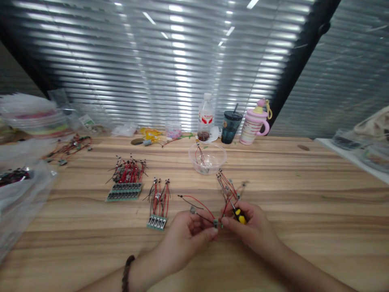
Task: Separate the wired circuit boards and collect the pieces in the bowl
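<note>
My left hand (191,235) pinches a small green circuit board (215,223) with red and black wires. Close beside it, my right hand (251,223) is closed round a yellow and black screwdriver (240,216), its fingertips also at a small green piece with wires. More wired parts (226,184) lie just beyond the right hand. Left of my hands is a short row of wired boards (157,222); farther left sits a larger group of boards (124,192) with red and black wires bundled behind.
A clear plastic bowl (207,158) holds some wires. Behind it stand a bottle (206,117), a dark cup (231,126) and a pink mug (251,125). Plastic bags (30,202) and stacked containers (33,115) occupy the left side; a white tray (352,158) is at right.
</note>
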Demonstrator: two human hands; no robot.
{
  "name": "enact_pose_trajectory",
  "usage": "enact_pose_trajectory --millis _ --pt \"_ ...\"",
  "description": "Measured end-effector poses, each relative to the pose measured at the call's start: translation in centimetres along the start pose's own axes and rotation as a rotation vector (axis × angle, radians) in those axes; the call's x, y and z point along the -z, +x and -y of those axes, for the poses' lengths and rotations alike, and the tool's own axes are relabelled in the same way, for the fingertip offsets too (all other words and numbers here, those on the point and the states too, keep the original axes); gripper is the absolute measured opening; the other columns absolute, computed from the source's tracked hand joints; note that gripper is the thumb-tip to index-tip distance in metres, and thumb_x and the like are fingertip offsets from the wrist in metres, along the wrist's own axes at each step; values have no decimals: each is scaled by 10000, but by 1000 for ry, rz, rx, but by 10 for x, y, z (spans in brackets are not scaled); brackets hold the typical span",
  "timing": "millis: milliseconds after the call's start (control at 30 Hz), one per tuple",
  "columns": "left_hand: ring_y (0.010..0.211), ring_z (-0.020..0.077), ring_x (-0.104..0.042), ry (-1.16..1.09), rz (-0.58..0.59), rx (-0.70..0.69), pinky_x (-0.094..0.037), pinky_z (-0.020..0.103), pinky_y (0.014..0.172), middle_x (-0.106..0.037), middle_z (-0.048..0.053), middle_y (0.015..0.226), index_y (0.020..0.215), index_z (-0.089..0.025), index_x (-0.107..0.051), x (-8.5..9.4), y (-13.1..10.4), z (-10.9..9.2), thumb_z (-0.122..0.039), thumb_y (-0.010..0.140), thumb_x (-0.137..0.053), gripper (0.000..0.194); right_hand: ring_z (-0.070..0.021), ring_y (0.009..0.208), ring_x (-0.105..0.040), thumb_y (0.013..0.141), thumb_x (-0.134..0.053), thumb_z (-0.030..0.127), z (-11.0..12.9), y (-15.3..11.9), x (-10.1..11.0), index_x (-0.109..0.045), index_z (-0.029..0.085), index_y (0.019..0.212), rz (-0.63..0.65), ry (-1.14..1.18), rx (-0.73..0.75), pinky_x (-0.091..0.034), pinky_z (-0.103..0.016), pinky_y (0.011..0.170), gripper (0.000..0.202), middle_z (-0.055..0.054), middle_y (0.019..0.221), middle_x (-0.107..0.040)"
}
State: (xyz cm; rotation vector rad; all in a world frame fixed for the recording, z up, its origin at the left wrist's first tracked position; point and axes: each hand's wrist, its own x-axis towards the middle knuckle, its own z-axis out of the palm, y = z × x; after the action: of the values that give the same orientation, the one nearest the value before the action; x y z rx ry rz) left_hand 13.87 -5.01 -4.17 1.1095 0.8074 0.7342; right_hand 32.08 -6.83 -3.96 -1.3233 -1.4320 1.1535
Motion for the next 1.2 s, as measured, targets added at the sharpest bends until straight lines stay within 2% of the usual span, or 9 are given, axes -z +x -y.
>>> enact_pose_trajectory --millis 133,267,533,633,767,833,900,1033,1200 --pt "608 80 -544 184 -147 -46 -429 200 576 -568 -22 660 837 -133 -517 2 6 6 -256 721 -626 200 -139 660 -557 721 -648 254 1 8 1 -574 159 759 -111 -299 141 -425 -229 620 126 -6 708 -601" --pt "568 83 -502 313 -200 -96 -392 198 510 -526 -25 652 902 -130 -496 0 8 7 -277 751 -566 222 -147 643 -566 741 -623 237 -1 14 -1 -586 171 754 -66 -532 185 -406 -235 599 77 -2 702 -617" --pt "459 74 -466 266 -226 43 -368 190 430 -506 -59 601 1189 -84 -415 -1 10 0 -340 709 -592 572 -168 639 -585 738 -660 332 0 15 -2 -609 160 864 -83 -554 100 -419 -253 590 219 -14 709 -634" --pt "442 73 -470 270 -214 60 -372 185 423 -501 -69 575 1220 -81 -388 -1 10 -1 -347 715 -588 605 -193 743 -583 702 -697 358 6 12 0 -609 158 935 -122 -600 180 -437 -279 669 319 -41 809 -633" --pt "458 86 -485 357 -233 18 -379 189 413 -504 -66 610 1350 -122 -202 2 8 3 -353 743 -565 744 -194 855 -564 838 -530 269 13 10 17 -590 148 1007 -193 -686 278 -435 -279 753 216 -80 915 -600" --pt "488 92 -502 451 -264 -44 -388 193 447 -513 -59 627 1381 -138 -90 5 5 4 -335 767 -545 789 -195 898 -562 885 -419 213 11 11 34 -567 126 1072 -229 -802 252 -425 -280 790 254 -110 969 -583" --pt "520 99 -522 561 -291 -102 -392 196 491 -522 -53 623 1383 -152 -42 9 2 3 -310 790 -519 777 -208 903 -570 874 -388 158 4 15 52 -540 85 1120 -283 -1016 110 -419 -289 790 298 -146 1006 -570" --pt "502 110 -503 849 -299 -154 -342 207 492 -536 -42 610 1378 -132 -5 17 -2 -5 -282 821 -451 729 -211 788 -599 836 -425 136 -8 22 77 -620 119 903 -214 -1223 -66 -414 -280 694 207 -119 848 -607" --pt "559 146 -531 1128 -252 -183 -352 243 543 -554 -18 594 1295 -127 -267 21 2 -10 -288 858 -386 481 -288 777 -597 833 -441 202 -7 23 79 -643 102 740 -268 -1306 -117 -421 -351 653 244 -165 798 -605"
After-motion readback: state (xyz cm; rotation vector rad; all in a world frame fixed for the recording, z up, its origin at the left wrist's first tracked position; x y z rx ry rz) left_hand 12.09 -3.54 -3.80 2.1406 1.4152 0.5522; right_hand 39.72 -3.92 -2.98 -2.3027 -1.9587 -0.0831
